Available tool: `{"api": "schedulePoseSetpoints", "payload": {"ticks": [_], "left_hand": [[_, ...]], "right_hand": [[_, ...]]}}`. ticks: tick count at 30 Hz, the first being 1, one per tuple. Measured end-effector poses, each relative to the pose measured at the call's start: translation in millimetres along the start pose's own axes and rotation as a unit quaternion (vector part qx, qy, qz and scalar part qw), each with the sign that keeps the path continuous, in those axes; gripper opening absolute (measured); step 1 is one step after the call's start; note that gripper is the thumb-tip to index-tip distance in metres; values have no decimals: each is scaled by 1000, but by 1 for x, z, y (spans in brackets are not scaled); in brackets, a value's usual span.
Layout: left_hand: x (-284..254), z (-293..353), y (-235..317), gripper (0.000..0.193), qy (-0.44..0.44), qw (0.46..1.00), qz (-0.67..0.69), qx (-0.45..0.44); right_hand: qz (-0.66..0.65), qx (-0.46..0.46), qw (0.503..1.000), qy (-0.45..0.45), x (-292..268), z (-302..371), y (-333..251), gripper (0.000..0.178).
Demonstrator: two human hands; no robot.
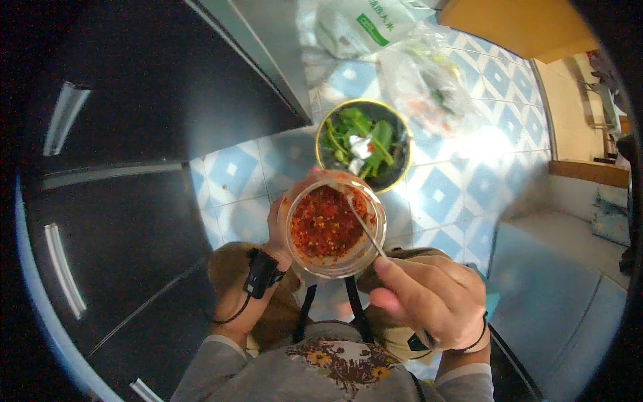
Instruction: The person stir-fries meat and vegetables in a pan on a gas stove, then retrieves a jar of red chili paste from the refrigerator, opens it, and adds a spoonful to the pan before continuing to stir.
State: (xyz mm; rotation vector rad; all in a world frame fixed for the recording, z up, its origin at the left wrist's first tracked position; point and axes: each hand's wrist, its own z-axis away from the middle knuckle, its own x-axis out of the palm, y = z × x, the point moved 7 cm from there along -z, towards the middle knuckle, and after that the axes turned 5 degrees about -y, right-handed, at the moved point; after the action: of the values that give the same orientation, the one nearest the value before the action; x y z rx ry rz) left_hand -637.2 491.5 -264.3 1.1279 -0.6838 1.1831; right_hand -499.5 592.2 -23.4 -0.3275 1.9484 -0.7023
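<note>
Reckoned from the wide-mouthed clear jar (335,272) at the centre, the left hand (278,241) lies at nine o'clock, its fingers curled around the jar's side, though most of them are hidden. The right hand (435,295), at four o'clock, has its fingers closed in a pinch on the handle of a spoon (368,232), whose far end sits inside the jar near one o'clock. Stirring or scooping looks underway: the jar is open, and plenty of chopped red chilli (325,221) remains in it. At one o'clock, a yellow-rimmed round container (410,144) holds green leaves (383,137) and white lumps (360,146). For writing, a white bag (341,37) near twelve o'clock carries green print and a green block; no jar label shows.
</note>
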Motion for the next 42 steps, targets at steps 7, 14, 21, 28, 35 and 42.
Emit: {"api": "schedulePoseSetpoints", "payload": {"ticks": [7, 14, 21, 28, 35, 42], "left_hand": [[193, 61, -10, 52, 86, 993, -4, -78], [411, 114, -32, 52, -55, 984, 13, -168], [539, 169, -63, 54, -161, 950, -23, -266], [567, 255, -117, 56, -306, 868, -109, -375], [585, 356, -210, 62, -264, 753, -157, -582], [611, 472, -325, 56, -291, 668, -44, -684]], "right_hand": [[-120, -4, 992, -25, -154, -23, -97, 35], [-165, 103, 981, -9, -376, 2, -217, 22], [-94, 82, 984, 124, -492, 68, -354, 26], [-1, 174, 978, 117, -453, 143, -459, 26], [171, 209, 942, 199, -456, 240, -550, 21], [316, 395, 843, 180, -446, 389, -664, 24]]}}
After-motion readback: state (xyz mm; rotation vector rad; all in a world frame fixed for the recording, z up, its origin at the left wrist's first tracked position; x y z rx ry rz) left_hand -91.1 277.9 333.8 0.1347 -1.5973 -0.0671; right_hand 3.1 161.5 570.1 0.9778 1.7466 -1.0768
